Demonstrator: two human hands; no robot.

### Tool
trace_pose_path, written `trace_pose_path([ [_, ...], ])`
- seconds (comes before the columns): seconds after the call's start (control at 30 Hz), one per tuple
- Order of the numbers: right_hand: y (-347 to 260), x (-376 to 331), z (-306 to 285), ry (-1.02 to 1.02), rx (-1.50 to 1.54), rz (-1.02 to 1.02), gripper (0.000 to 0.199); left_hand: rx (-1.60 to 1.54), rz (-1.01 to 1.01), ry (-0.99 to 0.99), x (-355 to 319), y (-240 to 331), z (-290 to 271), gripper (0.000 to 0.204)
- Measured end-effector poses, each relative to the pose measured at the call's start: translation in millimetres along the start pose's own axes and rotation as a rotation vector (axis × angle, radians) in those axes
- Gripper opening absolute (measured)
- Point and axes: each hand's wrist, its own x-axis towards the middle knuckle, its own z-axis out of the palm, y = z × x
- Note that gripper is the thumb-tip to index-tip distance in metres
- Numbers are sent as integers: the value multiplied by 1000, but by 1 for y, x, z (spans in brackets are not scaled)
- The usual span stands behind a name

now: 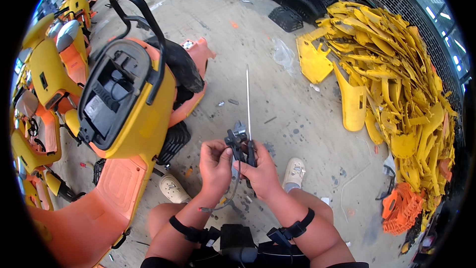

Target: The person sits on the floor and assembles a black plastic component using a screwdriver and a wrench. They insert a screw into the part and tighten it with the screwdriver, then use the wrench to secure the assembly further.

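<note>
The left hand [215, 163] is closed in a pinch, thumb against fingertips, on a small black-and-grey fitting [237, 136] held upright in front of the body; the right hand [260, 168] is curled around the black handle of a screwdriver [249, 114], its thin shaft directed away from the wearer. The hands are side by side, nearly touching, with the fitting just left of the shaft. A thin cable [229, 200] hangs below the hands, curving left to a reddish end. Both forearms enter from the lower edge and converge, elbows apart; each bears a black strap [187, 230]. Beyond the hands' level, a beige clog [294, 171] is planted at right, its mate slightly nearer at left. A yellow-and-orange scooter body [144, 124] stands at left, its black-rimmed compartment open. Yellow plastic panels [391, 84] are heaped at right; farther off lie black plastic crates [286, 19].
</note>
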Motion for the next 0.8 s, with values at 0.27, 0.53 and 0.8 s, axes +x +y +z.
trace_pose_path([
  [0.27, 5, 0, 15, 71, -88, -94, 59, 0, -56, 58, 8, 2, -2, 20],
  [0.53, 17, 5, 4, 22, -515, -272, 63, -304, -350, 112, 18, 7, -11, 13],
  [0.8, 0, 3, -5, 9, -289, -282, 68, -86, -230, -167, 14, 7, -21, 29],
])
